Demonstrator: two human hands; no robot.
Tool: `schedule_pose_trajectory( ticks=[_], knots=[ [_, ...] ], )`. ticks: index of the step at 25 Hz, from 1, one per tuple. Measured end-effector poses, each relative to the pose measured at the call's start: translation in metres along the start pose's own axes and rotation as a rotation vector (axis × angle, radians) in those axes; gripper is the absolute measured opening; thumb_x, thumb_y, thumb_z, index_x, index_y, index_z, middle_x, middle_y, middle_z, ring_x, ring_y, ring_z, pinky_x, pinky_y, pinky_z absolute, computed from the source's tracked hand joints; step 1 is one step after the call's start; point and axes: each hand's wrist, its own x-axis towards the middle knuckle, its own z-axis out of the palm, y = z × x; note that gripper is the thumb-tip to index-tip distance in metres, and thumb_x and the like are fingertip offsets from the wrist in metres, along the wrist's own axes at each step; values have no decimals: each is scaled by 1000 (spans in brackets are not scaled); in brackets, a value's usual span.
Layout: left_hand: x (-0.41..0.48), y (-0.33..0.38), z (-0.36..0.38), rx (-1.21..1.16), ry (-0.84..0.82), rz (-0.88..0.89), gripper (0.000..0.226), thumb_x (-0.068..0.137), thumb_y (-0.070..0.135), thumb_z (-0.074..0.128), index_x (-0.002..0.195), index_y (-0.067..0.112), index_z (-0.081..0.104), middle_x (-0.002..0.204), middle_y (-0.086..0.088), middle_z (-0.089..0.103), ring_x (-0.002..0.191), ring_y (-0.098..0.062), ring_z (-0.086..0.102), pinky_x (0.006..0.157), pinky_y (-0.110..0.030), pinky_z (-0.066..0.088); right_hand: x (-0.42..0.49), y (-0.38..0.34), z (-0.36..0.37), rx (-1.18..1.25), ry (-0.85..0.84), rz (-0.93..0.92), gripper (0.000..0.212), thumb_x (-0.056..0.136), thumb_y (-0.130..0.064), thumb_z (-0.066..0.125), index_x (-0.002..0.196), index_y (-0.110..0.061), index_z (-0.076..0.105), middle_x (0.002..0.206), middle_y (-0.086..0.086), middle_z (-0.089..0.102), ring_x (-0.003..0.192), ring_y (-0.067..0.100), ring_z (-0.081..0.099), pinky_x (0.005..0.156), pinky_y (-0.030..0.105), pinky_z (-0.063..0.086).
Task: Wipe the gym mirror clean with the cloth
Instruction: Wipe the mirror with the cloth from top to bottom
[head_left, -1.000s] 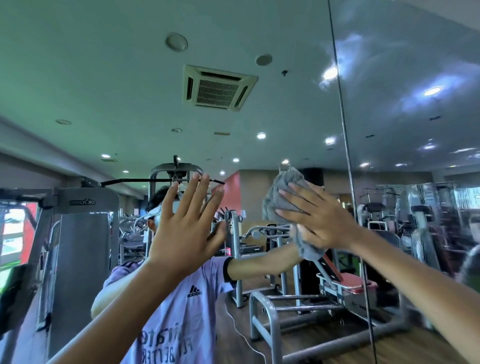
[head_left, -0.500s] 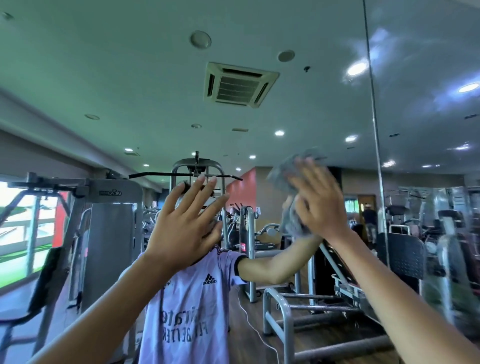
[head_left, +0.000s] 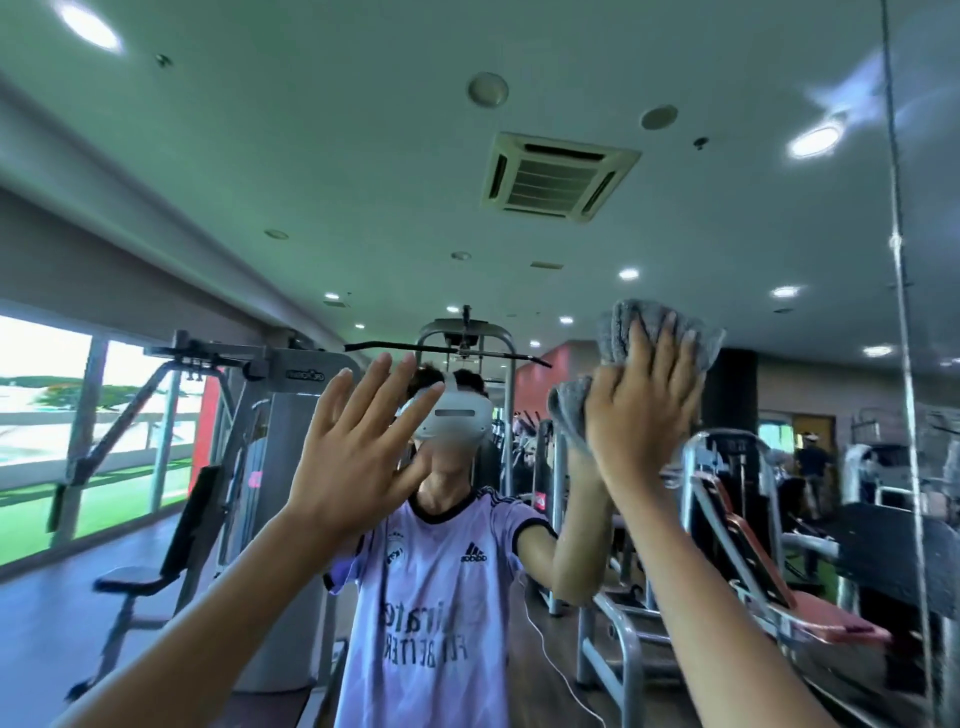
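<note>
Wiping step: the right hand (head_left: 644, 410) presses the cloth (head_left: 615, 327), fingers flat, high against the mirror (head_left: 311, 156) — left hand (head_left: 358, 447) spread, holding nothing — the next stroke probably calls for steady pressure across unwiped glass.

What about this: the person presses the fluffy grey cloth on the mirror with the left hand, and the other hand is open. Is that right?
No. In the head view the right hand presses the fluffy grey cloth on the mirror, and the other hand, the left hand, is open.
</note>
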Motion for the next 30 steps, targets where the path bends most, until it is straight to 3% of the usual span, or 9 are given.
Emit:
schedule_pose_trajectory(
  ticks=[6,9,11,15,16,20,22,25,30],
  knots=[
    [-36,-86,-24,49,-96,-157,58,99,47,32,152,26,40,163,-9,24,151,-27,21,118,-51,18,-21,-63,15,-19,-190,-862,60,94,-30,42,152,-22,34,160,6,29,149,28,22,120,56,19],
    [-50,-119,-31,87,-139,-195,59,101,49,23,154,25,35,164,-10,20,152,-27,18,119,-50,16,-4,-92,21,-45,-44,-214,59,95,-32,30,152,-18,35,159,9,30,150,30,21,120,54,17],
    [-58,-131,-35,91,-145,-198,59,103,50,17,155,26,33,165,-10,19,152,-27,18,119,-50,15,-25,-135,26,-23,-52,-100,61,95,-33,27,154,-18,30,161,11,25,150,31,17,120,55,15],
    [-75,-156,-39,81,-133,-217,56,103,49,24,154,27,33,164,-9,20,152,-27,20,119,-49,17,-59,-166,34,-6,-263,-1117,62,90,-31,37,151,-24,38,160,6,30,149,27,23,119,55,20],
    [-81,-165,-41,79,-133,-238,56,102,48,27,154,27,31,165,-9,19,152,-26,19,120,-49,17,-46,-167,35,-5,-270,-1176,62,89,-30,38,150,-25,38,159,5,31,148,26,25,121,52,16],
    [-101,-190,-46,73,-133,-278,57,100,46,30,154,27,31,164,-10,21,152,-25,18,120,-50,16,-43,-204,46,-14,-49,-285,58,94,-30,34,151,-18,38,159,9,32,149,29,23,121,51,14],
    [-110,-201,-50,72,-142,-283,57,101,47,28,154,27,33,164,-10,22,152,-24,18,120,-49,16,-79,-244,48,10,-101,-362,62,92,-28,36,153,-16,34,161,12,27,149,32,20,121,54,14],
    [-125,-226,-55,73,-159,-322,58,101,50,24,154,28,34,164,-8,22,152,-24,19,119,-47,15,-97,-264,53,51,-284,-1112,63,89,-28,37,152,-21,36,160,7,29,149,27,23,121,54,16],
    [-145,-261,-64,105,-183,-352,58,101,49,24,155,30,26,165,-7,19,152,-23,16,120,-44,12,-66,-298,68,26,-2,-309,56,90,-25,37,145,-18,47,154,10,41,145,31,32,118,53,22]
  ],
)
